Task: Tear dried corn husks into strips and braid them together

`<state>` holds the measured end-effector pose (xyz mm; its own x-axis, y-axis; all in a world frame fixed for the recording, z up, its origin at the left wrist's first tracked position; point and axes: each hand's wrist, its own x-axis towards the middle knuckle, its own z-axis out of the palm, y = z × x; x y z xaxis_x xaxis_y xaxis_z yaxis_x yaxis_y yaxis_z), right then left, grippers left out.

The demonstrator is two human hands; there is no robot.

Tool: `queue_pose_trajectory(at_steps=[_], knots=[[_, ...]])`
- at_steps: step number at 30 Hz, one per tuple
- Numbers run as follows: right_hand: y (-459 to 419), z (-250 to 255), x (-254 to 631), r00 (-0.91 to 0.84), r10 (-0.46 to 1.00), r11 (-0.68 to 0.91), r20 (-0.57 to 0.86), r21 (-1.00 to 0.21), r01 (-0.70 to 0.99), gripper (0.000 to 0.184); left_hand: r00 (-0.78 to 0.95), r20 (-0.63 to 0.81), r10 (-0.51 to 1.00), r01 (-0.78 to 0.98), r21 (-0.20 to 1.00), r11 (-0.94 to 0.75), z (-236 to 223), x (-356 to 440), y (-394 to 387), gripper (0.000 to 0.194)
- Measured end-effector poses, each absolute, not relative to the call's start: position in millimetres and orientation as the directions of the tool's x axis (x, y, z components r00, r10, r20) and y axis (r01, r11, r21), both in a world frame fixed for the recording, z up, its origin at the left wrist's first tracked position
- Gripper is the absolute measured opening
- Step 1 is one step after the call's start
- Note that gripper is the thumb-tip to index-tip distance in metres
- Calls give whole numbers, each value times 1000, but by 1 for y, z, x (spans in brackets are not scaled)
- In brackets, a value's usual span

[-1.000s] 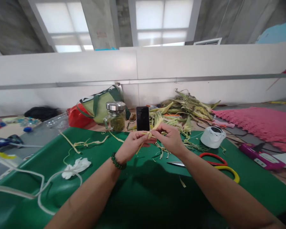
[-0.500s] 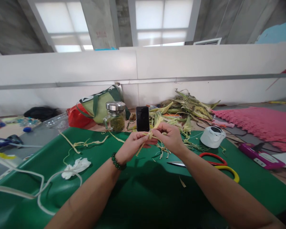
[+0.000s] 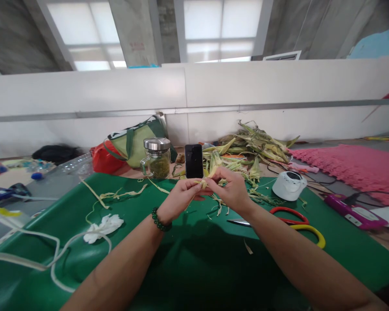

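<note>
Pale yellow corn husk strips, folded over each other, are pinched between my two hands above the green mat. My left hand, with a green bead bracelet at the wrist, grips them from the left. From the right, my right hand closes thumb and fingers on the same strips. Fingers hide much of the fold. Just behind stands an upright dark phone. Scissors with red and yellow handles lie partly under my right forearm.
A heap of corn husks lies behind my right hand. A lidded glass jar and a green bag stand at the back left. A white tape-like roll is at right; crumpled tissue and a white cord lie left.
The husk end that stuck out below my left hand no longer shows, and the strip above my right hand looks shorter. Both hands stay in nearly the same place.
</note>
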<state>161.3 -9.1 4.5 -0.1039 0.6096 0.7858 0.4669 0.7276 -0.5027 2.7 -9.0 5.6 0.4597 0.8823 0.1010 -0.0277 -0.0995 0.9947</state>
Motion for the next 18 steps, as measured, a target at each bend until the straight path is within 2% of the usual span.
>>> queue_pose_trajectory(at_steps=[4,13,18], knots=[[-8,4,161,-99,594,730,799,-483,483,17,453,94,887,-10,995,-100,7,3,-10,46],[-8,3,160,-83,660,683,746,-551,480,17,455,72,888,-17,997,-72,7,2,-11,42],[-8,2,160,-78,658,684,749,-551,479,19,449,117,886,54,986,-158,8,3,-13,42]])
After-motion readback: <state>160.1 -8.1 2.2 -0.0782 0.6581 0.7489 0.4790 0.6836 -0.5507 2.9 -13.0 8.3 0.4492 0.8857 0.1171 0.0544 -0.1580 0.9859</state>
